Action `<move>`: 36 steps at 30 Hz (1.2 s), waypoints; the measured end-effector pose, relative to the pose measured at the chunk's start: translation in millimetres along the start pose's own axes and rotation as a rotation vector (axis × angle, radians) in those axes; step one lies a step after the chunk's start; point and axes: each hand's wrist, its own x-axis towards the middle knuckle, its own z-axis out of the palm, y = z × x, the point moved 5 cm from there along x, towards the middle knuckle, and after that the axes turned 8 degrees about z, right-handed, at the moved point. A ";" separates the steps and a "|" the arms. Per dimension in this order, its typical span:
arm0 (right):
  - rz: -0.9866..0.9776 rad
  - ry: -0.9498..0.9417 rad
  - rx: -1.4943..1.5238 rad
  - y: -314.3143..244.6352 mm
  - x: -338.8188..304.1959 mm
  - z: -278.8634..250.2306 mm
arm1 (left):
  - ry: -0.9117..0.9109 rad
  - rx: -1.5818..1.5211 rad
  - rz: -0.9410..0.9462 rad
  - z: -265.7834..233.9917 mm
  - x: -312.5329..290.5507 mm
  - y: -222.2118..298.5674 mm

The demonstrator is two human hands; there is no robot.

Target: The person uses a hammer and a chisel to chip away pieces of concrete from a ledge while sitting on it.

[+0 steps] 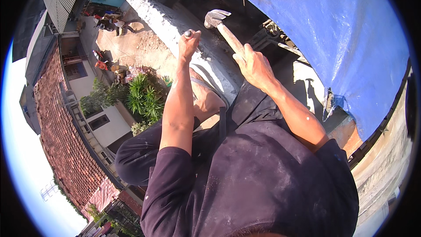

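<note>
My right hand (253, 65) grips the wooden handle of a hammer (218, 19), whose metal head is raised above a grey concrete ledge (175, 22). My left hand (189, 42) is closed around a metal chisel (188, 33), its blunt end showing above my fist and its tip toward the ledge. The hammer head hangs a little to the right of the chisel, apart from it. Both forearms reach up from my dark dusty shirt.
A blue tarpaulin (342, 30) covers the upper right. My sandalled foot (206, 96) rests by the ledge. Far below lie a sandy yard (136, 48), green plants (144, 96), a red tiled roof (61, 136) and people (112, 23) standing at the yard's far end.
</note>
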 end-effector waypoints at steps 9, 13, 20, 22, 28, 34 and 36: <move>0.539 0.041 0.271 152.3 -89.4 -8.2 | 0.774 -0.791 0.067 -111.2 24.1 3.6; 0.679 0.060 0.400 201.1 -118.4 -0.6 | 0.668 -0.789 -0.014 -113.1 39.3 47.6; 0.772 0.098 0.437 224.3 -161.9 -23.9 | 0.274 -0.294 0.183 -143.5 100.1 238.1; 0.786 0.169 0.467 232.2 -174.3 -36.1 | 0.135 -0.032 0.209 -158.2 94.7 262.3; 0.600 0.493 0.254 240.6 -169.6 -98.6 | 0.032 0.384 0.293 -233.3 75.7 307.8; 0.435 1.057 -0.047 267.7 -249.6 -160.2 | -0.012 0.527 0.349 -256.7 69.4 347.0; 0.699 1.077 -0.197 263.0 -255.7 -176.4 | -0.011 0.570 0.361 -283.0 66.1 354.4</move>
